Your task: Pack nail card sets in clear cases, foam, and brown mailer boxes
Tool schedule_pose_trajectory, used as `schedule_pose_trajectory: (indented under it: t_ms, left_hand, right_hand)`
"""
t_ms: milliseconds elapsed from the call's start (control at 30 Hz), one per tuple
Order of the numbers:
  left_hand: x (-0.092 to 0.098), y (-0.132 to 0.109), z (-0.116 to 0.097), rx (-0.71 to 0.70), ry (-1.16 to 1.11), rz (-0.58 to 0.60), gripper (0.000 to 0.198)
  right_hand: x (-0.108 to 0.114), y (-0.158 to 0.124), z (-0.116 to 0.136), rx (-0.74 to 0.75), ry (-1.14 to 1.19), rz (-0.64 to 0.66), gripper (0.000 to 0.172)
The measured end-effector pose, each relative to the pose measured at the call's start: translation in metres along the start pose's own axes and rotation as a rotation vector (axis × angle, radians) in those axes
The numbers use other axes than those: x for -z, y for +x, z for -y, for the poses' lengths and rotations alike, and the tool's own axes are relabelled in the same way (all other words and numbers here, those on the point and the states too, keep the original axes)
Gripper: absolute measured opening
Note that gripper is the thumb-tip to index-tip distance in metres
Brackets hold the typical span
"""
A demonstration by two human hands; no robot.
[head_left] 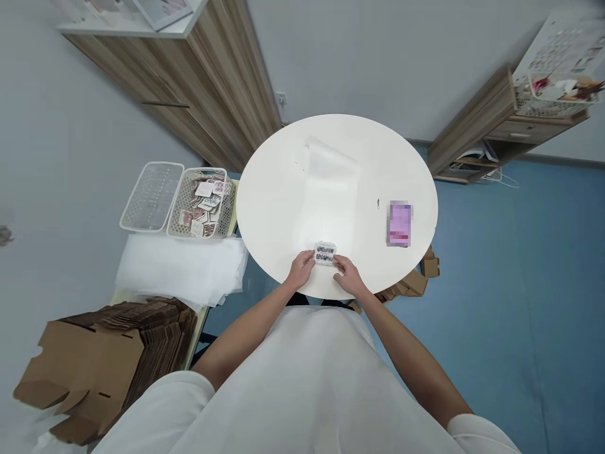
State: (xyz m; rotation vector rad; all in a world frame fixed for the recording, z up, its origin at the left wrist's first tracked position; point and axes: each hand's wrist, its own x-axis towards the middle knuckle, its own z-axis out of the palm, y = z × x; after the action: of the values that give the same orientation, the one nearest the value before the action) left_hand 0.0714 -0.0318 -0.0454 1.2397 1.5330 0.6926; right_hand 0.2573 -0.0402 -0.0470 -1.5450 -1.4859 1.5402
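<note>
A small see-through plastic case (325,254) lies near the front edge of the white round table. Two rows of small dark pieces show inside it, too small to name. My left hand (301,268) grips the case's left edge between thumb and fingers. At the opposite edge, my right hand (347,275) has its fingertips on the case, with the thumb held lower. Just beyond the case, a translucent wrapping sheet (332,189) is spread across the table, its far end curled up.
On the round table (265,189), a purple blurred item (399,224) lies at the right, with a tiny dark piece (378,203) beside it. To the left are a basket of small cards (176,214), another basket (150,195), white sheets (179,265) and folded cardboard boxes (94,359).
</note>
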Motion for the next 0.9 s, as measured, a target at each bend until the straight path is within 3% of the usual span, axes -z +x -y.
schedule_pose_trajectory:
  t_ms: [300,567,733,900]
  left_hand:
    - [-0.006,-0.002,0.004,0.016,0.024,-0.056,0.038]
    - [0.002,0.004,0.006,-0.105,0.111,0.120,0.039]
    - [0.019,-0.002,0.011,-0.183,0.325,0.130,0.053]
    - [0.045,-0.013,0.021,-0.406,0.525,0.292,0.051]
  right_hand:
    - [-0.003,0.006,-0.005,0.011,-0.050,0.037,0.063]
    - [-0.009,0.010,-0.003,0.017,-0.183,0.012,0.063]
    - [-0.013,-0.005,0.002,0.124,-0.361,-0.098,0.055]
    - [-0.023,-0.027,-0.003,0.199,-0.719,-0.059,0.037]
